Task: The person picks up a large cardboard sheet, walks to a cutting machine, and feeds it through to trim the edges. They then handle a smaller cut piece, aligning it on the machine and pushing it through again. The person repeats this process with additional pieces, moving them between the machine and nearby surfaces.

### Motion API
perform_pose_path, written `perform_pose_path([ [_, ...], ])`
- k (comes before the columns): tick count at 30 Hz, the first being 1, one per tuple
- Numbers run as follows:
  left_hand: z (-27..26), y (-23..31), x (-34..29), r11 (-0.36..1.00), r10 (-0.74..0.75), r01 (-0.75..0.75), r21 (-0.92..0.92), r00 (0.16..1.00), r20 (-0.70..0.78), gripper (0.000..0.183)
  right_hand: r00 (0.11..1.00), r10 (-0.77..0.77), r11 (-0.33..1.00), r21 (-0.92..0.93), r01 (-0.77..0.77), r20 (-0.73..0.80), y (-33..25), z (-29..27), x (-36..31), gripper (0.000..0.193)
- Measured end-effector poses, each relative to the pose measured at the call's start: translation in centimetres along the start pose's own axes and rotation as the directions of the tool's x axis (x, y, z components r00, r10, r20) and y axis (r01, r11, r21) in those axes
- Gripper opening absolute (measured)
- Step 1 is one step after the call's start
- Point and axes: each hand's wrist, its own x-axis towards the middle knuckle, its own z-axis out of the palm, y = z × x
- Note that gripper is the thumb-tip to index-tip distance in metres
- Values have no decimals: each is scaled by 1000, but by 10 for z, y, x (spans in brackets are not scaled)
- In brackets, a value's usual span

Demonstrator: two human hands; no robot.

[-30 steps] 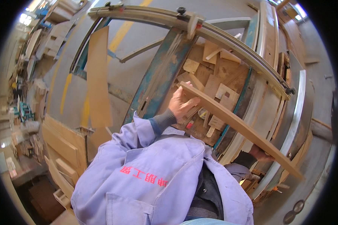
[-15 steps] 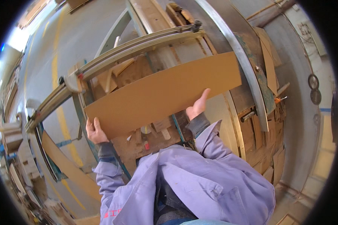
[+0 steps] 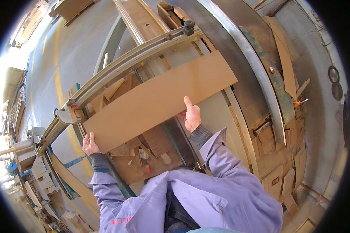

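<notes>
A long, flat brown board [image 3: 155,97], which looks like thin fibreboard, slants across the machine's table, its right end higher in the view. At its lower left corner, my left hand [image 3: 90,144] grips the end, fingertips at the edge. My right hand [image 3: 192,116] is closed on the near long edge, right of the middle, with the thumb up over the top face and the other fingers partly hidden beneath. Beyond the board runs a metal rail fence [image 3: 116,73], apart from its far edge. The right end lies over the pale metal tabletop [image 3: 217,116].
A long curved-looking metal bar [image 3: 252,58] runs along the right side. Offcuts [image 3: 144,149] lie in the frame opening below the board. A black knob [image 3: 188,27] tops the fence's right end. Stacked brown panels [image 3: 284,171] stand at right; an orange-handled tool [image 3: 297,103] lies nearby.
The board has shifted slightly left with both hands still on it, and its right end has moved away from the long metal bar. The whole view has tilted a little.
</notes>
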Motion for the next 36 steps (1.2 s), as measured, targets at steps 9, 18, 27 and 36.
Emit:
perform_pose_path([
  [9, 8, -11, 39, 993, -28, 17, 113, 994, 104, 30, 958, 158, 932, -357, -64, 240, -32, 1, 4, 45],
  [18, 32, -19, 55, 992, 15, -2, 126, 995, -99, 40, 961, 127, 891, -453, -1, 247, -41, 19, 24, 44],
  [27, 31, -23, 67, 987, -93, 110, 120, 986, -135, 39, 956, 167, 838, -546, -9, 241, -40, 41, 33, 45],
  [36, 20, -38, 90, 972, -86, 113, 204, 987, -135, 36, 964, 183, 764, -646, -17, 191, -36, 55, 35, 51],
])
